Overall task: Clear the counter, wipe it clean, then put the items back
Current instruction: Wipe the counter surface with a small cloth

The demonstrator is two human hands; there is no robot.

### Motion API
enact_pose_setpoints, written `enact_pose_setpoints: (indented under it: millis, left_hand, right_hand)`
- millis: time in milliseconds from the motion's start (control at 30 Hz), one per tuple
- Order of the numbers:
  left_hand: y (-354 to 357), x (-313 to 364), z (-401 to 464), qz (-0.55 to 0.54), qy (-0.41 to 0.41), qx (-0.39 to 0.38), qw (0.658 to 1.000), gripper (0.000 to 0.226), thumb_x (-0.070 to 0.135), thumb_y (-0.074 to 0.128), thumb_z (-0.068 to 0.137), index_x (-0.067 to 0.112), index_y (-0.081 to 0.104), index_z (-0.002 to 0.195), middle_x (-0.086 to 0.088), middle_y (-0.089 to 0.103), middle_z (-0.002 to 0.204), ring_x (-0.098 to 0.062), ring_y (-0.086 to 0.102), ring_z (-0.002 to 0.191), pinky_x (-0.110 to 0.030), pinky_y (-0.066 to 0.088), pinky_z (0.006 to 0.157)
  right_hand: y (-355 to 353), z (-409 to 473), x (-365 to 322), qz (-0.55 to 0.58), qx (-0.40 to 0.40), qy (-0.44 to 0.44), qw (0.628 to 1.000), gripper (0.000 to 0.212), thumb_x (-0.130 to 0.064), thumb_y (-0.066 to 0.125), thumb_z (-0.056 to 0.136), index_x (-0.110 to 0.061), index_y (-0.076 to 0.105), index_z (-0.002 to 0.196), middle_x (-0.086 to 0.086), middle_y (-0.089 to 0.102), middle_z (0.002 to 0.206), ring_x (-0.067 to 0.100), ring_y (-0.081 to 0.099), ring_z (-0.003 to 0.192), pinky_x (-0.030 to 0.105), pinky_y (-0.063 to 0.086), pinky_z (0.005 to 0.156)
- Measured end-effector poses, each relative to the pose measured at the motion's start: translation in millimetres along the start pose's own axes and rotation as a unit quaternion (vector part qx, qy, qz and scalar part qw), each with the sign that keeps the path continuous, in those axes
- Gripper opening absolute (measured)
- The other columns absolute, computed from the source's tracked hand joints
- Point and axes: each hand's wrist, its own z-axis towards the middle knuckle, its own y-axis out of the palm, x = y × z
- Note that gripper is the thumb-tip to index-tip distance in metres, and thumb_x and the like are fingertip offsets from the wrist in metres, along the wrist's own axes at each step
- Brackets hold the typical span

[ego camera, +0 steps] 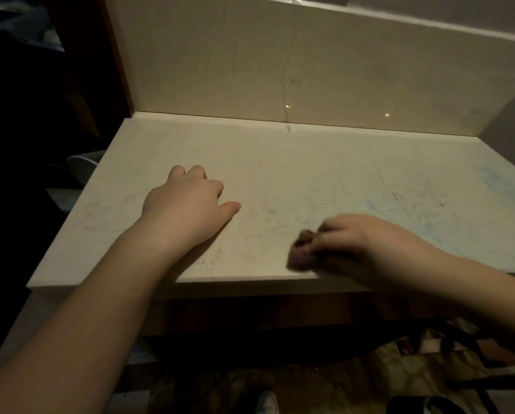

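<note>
The right hand pinches a small, dark, bunched cloth, blurred, at the counter's near edge, lower right of frame. It looks soft and light, best held balled under the fingertips. The left hand rests on the counter, fingers loosely curled, holding nothing

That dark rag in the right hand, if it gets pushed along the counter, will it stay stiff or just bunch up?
The rag looks crumpled and soft under the right hand, so it will probably bunch and fold rather than stay stiff. It seems small and light. On the smooth counter it should slide easily.
</note>
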Motion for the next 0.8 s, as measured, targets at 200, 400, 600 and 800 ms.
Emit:
enact_pose_setpoints:
  millis: [200, 400, 600, 800]
  left_hand:
    - [0, 2, 1, -0.013, -0.015, -0.009, 1.000, 0.040, 0.062, 0.038, 0.092, 0.028, 0.055, 0.106, 0.000, 0.048, 0.123, -0.022, 0.037, 0.118, -0.036, 0.044, 0.071]
    - [0, 1, 0, -0.020, -0.010, -0.011, 1.000, 0.034, 0.060, 0.038, 0.094, 0.029, 0.050, 0.098, 0.001, 0.047, 0.121, -0.021, 0.036, 0.118, -0.035, 0.041, 0.069]
    - [-1, 6, 0, -0.038, -0.030, -0.012, 0.999, 0.032, 0.059, 0.041, 0.093, 0.028, 0.048, 0.097, 0.000, 0.046, 0.125, -0.022, 0.035, 0.120, -0.037, 0.040, 0.074]
    - [2, 5, -1, -0.055, -0.030, 0.004, 0.998, 0.045, 0.059, 0.041, 0.092, 0.026, 0.055, 0.119, 0.001, 0.046, 0.128, -0.022, 0.035, 0.122, -0.038, 0.039, 0.078]
  right_hand:
    - [6, 74, 43, -0.053, 0.025, 0.143, 0.988, 0.029, -0.036, 0.051, 0.095, -0.031, 0.063, 0.121, -0.002, 0.061, 0.109, 0.022, 0.056, 0.098, 0.030, 0.041, 0.074]
    - [-9, -10, -4, -0.010, -0.047, 0.024, 0.999, 0.028, -0.048, 0.046, 0.088, -0.035, 0.066, 0.102, -0.008, 0.062, 0.089, 0.015, 0.060, 0.075, 0.029, 0.045, 0.057]
    - [1, 50, 41, -0.059, 0.023, 0.131, 0.989, 0.029, -0.042, 0.049, 0.094, -0.035, 0.062, 0.120, -0.002, 0.062, 0.104, 0.023, 0.058, 0.095, 0.029, 0.037, 0.071]
    - [2, 24, 15, -0.033, 0.002, 0.047, 0.998, 0.025, -0.040, 0.055, 0.090, -0.030, 0.068, 0.110, -0.003, 0.062, 0.095, 0.019, 0.059, 0.084, 0.026, 0.038, 0.065]
